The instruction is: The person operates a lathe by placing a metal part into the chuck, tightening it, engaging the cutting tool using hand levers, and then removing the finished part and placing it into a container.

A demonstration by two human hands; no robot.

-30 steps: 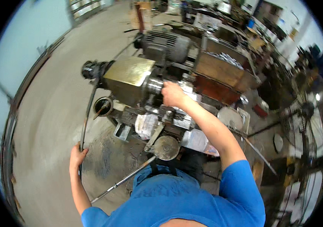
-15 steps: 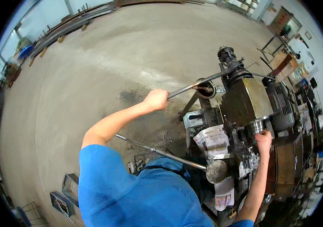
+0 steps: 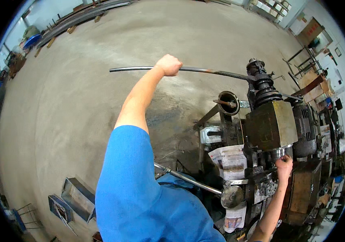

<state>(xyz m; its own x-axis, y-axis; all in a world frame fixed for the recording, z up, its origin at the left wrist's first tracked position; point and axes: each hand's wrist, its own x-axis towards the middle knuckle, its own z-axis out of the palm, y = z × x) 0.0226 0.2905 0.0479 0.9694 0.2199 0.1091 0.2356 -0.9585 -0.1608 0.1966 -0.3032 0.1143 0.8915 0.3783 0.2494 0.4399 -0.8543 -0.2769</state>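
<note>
My left hand [image 3: 169,65] is wrapped round a long metal lever [image 3: 204,71]. The lever runs nearly level from its free end at the left to the dark stepped spindle [image 3: 263,82] at the back of a lathe-like machine. My right hand [image 3: 284,165] is closed, fingertips drawn together against the shiny round metal nose [image 3: 278,154] below the machine's box-shaped housing [image 3: 272,125]. Whatever lies between those fingers is hidden. Nearer my body, a second metal bar [image 3: 188,177] ends at a round metal knob [image 3: 232,196].
Printed paper sheets [image 3: 229,161] lie on the machine bed. A round dark cup [image 3: 229,103] stands beside the spindle, and a finned motor [image 3: 304,127] is to the right. Metal trays [image 3: 79,199] rest on the floor at the lower left. Long bars [image 3: 79,18] lie along the far wall.
My left hand has pushed the lever away from me, swinging it from a slant to nearly level. My right hand stays at the metal nose. The whole view has shifted slightly.
</note>
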